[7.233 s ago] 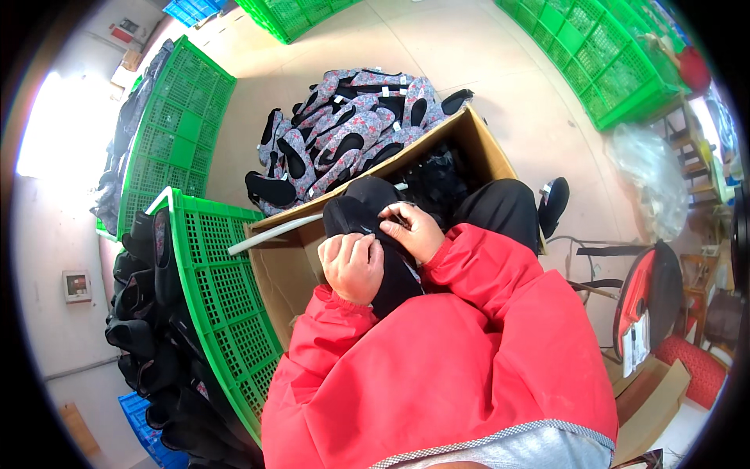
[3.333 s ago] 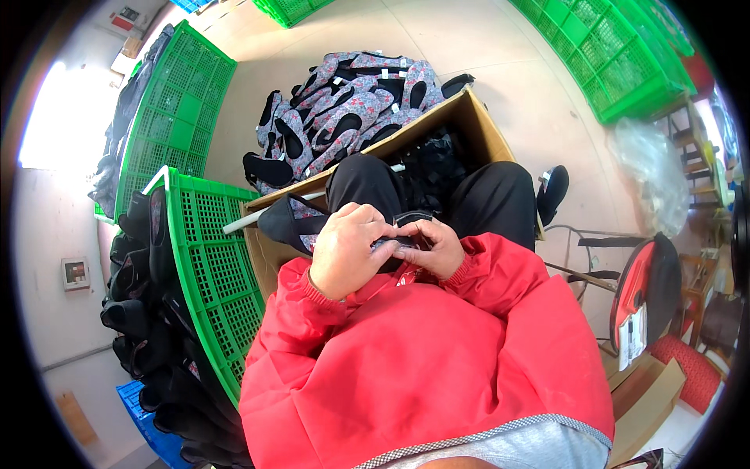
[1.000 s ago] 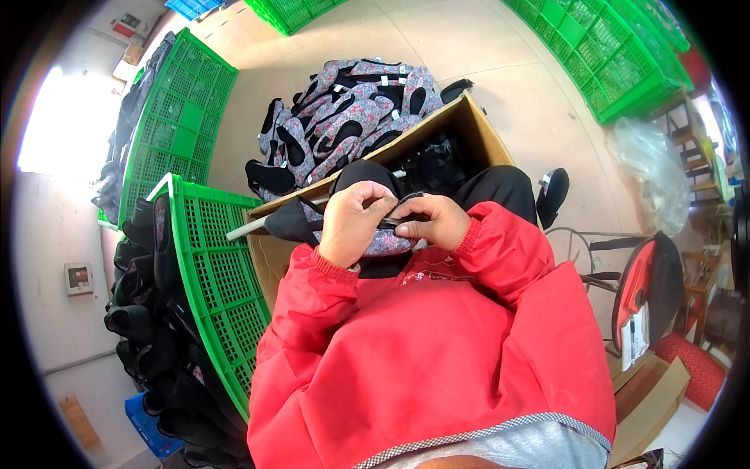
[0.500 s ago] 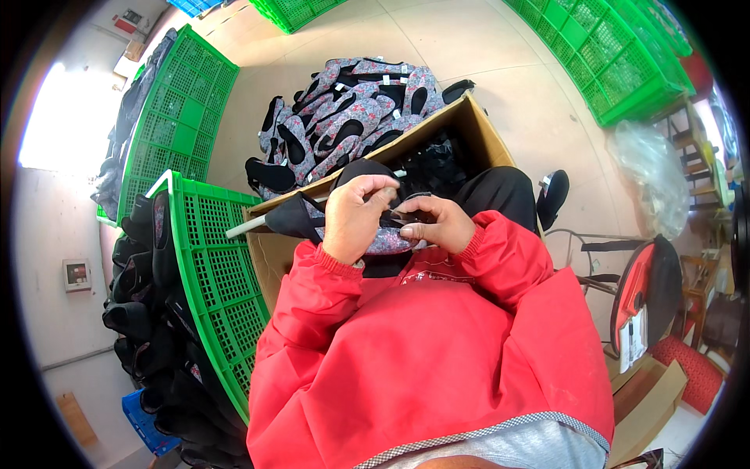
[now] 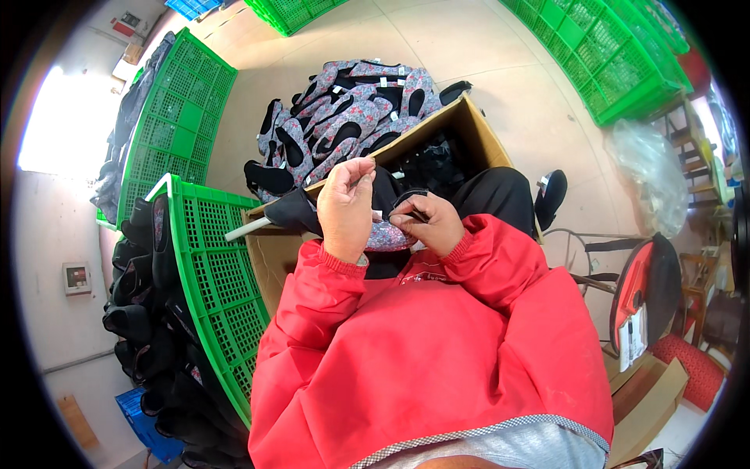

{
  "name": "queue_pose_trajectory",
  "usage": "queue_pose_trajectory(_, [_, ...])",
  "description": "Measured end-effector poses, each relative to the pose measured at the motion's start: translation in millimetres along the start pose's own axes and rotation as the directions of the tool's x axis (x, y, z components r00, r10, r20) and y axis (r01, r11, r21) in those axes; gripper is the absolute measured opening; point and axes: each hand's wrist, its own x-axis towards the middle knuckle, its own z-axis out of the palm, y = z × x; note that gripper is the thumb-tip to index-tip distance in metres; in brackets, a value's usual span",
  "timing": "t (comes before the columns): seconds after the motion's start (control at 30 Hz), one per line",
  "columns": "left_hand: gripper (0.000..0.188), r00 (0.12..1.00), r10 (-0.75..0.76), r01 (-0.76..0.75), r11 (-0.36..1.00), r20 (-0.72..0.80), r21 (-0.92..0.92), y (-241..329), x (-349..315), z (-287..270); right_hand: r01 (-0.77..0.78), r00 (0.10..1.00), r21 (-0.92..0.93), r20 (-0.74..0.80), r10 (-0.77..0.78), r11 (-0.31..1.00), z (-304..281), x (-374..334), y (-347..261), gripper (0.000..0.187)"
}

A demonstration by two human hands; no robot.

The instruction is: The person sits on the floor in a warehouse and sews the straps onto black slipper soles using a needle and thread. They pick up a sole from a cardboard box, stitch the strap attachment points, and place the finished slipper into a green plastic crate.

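Note:
A grey floral slipper (image 5: 387,237) with black edging lies over my lap, partly covered by my hands. My right hand (image 5: 434,225) is closed, its thumb and fingers pinching the slipper's dark edge; a small dark thing by the fingertips is unclear. Raised above the slipper's left side, my left hand (image 5: 348,207) has thumb and forefinger pressed together. Whatever may be between those fingertips is too small to make out. Just left of that hand, a black pointed fabric piece (image 5: 295,213) sits at the end of a white rod (image 5: 248,228).
An open cardboard box (image 5: 486,133) with black items stands before my knees. Beyond it, floral slippers (image 5: 344,117) are heaped on the floor. Green crates (image 5: 223,270) with black shoes (image 5: 144,273) stand left; another green crate (image 5: 625,78) is far right. A single shoe (image 5: 553,197) lies right.
My left hand has risen away from my right hand and the slipper, fingertips still pinched. My right hand has shifted slightly left and stays at the slipper's edge.

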Motion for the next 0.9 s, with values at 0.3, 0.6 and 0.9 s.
queue_pose_trajectory(0.3, [0.004,0.828,0.366,-0.534,0.747,0.426,0.396,19,-12,-14,0.108,0.955,-0.286,-0.237,-0.18,0.952,20,-2,-5,0.014])
queue_pose_trajectory(0.6, [0.012,0.764,0.391,-0.619,0.669,0.513,0.411,24,-21,-37,0.219,0.91,-0.182,-0.318,-0.268,0.959,29,-1,10,0.013])
queue_pose_trajectory(0.9, [0.01,0.778,0.502,-0.621,0.707,0.378,0.338,6,-19,-25,0.275,0.886,-0.184,-0.333,-0.323,0.944,31,-4,10,0.014])
